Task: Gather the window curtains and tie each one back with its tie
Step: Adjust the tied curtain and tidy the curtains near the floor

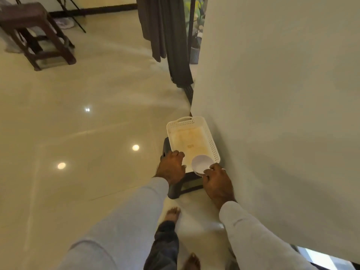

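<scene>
Dark grey curtains (165,30) hang at the top centre, beside the wall corner, their hems near the floor; no tie is visible on them. Far below them, my left hand (171,166) grips the near left corner of a white perforated basket (211,141) that rests on a low dark stool (179,189). My right hand (217,182) pinches the edge of a small white round dish (200,163) over the basket's near end. Both hands are well away from the curtains.
A pale wall (272,114) fills the right side, its corner just past the basket. A dark wooden stool (37,34) stands at the far left on the glossy tiled floor (87,133). A potted plant (194,53) sits behind the curtains. My bare feet are below.
</scene>
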Demonstrator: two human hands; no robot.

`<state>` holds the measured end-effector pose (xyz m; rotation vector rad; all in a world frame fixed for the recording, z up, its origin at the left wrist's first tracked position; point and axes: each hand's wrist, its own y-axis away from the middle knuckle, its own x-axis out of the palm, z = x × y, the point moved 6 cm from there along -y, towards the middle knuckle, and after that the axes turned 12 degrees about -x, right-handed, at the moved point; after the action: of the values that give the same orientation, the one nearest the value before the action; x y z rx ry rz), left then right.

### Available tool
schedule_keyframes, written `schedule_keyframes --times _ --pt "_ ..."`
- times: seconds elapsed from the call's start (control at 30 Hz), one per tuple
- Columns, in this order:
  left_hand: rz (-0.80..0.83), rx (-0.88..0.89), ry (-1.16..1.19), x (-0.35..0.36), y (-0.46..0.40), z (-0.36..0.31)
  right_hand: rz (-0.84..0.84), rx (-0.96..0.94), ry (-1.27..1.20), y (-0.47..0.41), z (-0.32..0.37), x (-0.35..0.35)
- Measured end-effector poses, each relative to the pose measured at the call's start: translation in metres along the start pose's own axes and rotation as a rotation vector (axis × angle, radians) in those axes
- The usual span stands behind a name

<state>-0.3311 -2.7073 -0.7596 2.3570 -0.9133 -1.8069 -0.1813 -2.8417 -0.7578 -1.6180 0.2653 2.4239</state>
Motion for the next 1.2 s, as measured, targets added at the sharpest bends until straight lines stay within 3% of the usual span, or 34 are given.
schedule_keyframes --times 0.23,0.47,1.0,1.2 --pt "0.022 0.019 -0.114 0.037 -0.123 0.014 0.063 0.054 0.034 -0.099 -0.03 0.066" --pt "0.042 0.076 -0.267 0.068 -0.183 0.036 0.21 0.041 0.185 -0.147 -0.061 0.13" --pt "0.106 0.105 -0.272 0.089 -0.19 0.045 0.487 0.156 0.306 -0.156 -0.066 0.168" --pt "0.098 0.129 -0.289 0.078 -0.175 0.027 0.408 0.18 0.232 -0.142 -0.058 0.138"
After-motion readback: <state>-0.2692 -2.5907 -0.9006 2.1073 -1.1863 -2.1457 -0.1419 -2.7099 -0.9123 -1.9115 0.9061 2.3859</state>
